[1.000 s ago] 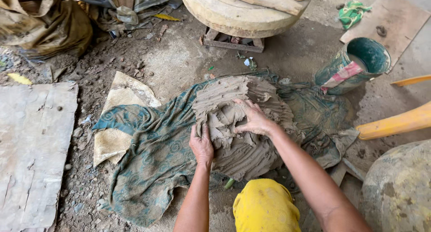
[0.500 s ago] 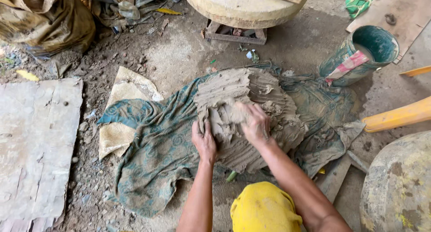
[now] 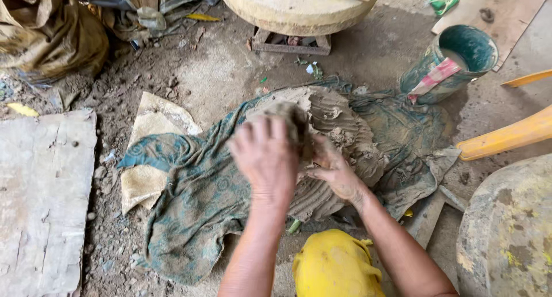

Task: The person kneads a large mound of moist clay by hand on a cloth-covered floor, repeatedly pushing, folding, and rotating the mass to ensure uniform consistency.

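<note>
Since the earlier frames both hands are coming up off the clay mass [image 3: 339, 153], where they were pressing flat: the left hand [image 3: 265, 159] is now lifting a torn-off lump of grey clay [image 3: 290, 121] clear of the heap, fingers closed over its top, and the right hand [image 3: 333, 173] is cupping the same lump from the side and below. So the 2 hands are gripping 1 piece between them, neither spread flat any more. The rest of the clay is lying ridged and finger-marked on the teal patterned cloth [image 3: 190, 216], which is spread on the dirt floor [image 3: 213, 78].

The step in hand looks like pulling a portion off the heap for working (kneading or shaping, most likely). The next move is probably calling for a firm 2-handed hold, since wet clay sags and sticks, and for a clear landing spot on the cloth.

Nearby, a teal bucket [image 3: 454, 64] is tilting beside the cloth, and a round stone wheel [image 3: 287, 6] is sitting beyond it
</note>
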